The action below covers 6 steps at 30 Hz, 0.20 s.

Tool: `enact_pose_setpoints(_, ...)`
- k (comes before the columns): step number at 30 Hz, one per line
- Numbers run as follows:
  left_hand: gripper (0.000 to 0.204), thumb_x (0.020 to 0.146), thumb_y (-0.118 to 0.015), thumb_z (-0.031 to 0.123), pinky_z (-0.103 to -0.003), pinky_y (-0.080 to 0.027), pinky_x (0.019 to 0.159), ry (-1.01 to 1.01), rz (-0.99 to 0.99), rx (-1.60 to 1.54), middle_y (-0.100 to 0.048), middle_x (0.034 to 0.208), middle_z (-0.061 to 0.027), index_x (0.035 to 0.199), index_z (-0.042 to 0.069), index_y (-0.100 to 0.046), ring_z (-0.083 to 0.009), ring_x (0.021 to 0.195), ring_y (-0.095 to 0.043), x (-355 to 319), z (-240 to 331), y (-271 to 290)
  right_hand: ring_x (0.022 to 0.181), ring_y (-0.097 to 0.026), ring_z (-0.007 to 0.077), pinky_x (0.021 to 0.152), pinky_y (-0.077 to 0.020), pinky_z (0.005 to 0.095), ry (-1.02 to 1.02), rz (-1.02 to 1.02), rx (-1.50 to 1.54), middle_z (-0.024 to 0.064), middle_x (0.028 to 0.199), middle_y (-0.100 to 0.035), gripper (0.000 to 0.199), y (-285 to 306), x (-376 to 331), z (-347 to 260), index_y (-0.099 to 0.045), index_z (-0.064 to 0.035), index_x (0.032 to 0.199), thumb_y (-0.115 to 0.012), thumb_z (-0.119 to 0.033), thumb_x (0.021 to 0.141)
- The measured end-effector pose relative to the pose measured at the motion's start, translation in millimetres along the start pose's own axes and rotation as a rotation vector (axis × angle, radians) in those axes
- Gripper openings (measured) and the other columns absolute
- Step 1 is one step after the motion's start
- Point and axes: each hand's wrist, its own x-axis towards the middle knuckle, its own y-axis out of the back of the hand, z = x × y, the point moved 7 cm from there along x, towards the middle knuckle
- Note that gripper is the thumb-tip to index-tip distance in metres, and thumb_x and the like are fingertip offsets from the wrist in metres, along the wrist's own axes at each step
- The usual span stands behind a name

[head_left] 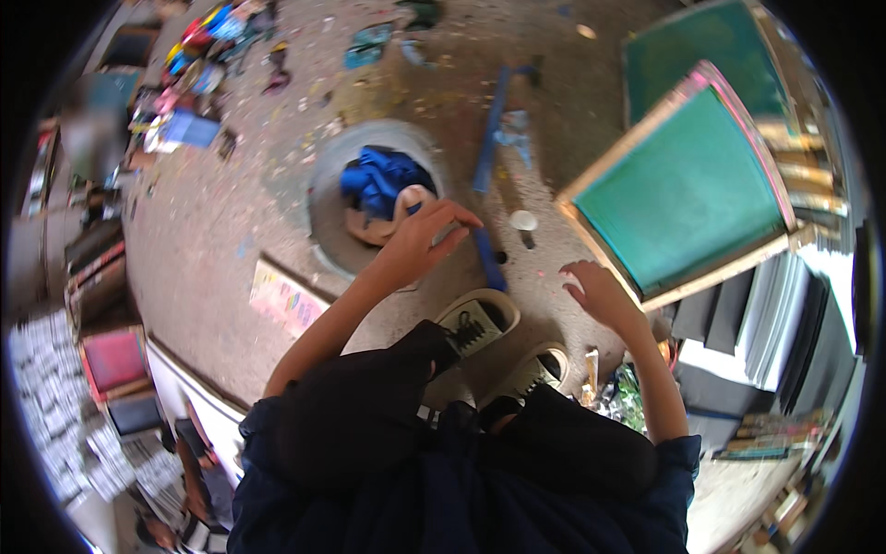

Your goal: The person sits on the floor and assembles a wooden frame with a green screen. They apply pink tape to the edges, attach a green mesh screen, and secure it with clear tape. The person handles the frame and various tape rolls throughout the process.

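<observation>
Head view: left hand point(420, 242), fingers curled, reaches the tan cloth point(399, 214) in the floor hole point(325, 198), not yet lifted; right hand point(600, 294) open, empty.

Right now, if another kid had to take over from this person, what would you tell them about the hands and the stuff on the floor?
Left hand: open, fingers spread, reaching over the round basin on the floor, just by the tan scoop-like thing and blue cloth inside. It grips nothing.
Right hand: open, empty, hovering near the wooden-framed green screen.
A blue stick lies on the floor beside the basin; the person's shoes are just below it.
Done: cloth and scoop sit in the basin. Left: nothing has been picked up yet.
</observation>
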Motion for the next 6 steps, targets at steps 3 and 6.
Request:
enact_pose_setpoints(3, 0.017, 0.081, -0.058, 0.004, -0.039, -0.036, 0.089, 0.077, 0.405, 0.097, -0.056, 0.099, -0.0089, 0.098, 0.007, -0.060, -0.0280, 0.099, -0.050, -43, -13, 50, 0.093, -0.058, 0.0254, 0.082, -0.0448, 0.0332, 0.028, 0.143, 0.315, 0.0108, 0.097, -0.061, 0.021, 18, 47, -34, -0.057, -0.0043, 0.103, -0.058, -0.017, 0.086)
enact_pose_setpoints(6, 0.018, 0.084, -0.058, 0.007, -0.042, -0.031, 0.098, 0.210, 0.796, 0.441, -0.052, 0.112, -0.0130, 0.101, 0.008, -0.059, -0.0303, 0.112, -0.044, -114, -51, 88, 0.099, -0.057, 0.0293, 0.089, -0.0432, 0.0388, -0.071, 0.148, 0.760, 0.0130, 0.110, -0.058, 0.041, 9, 96, -66, -0.042, -0.0106, 0.125, -0.056, -0.024, 0.089)
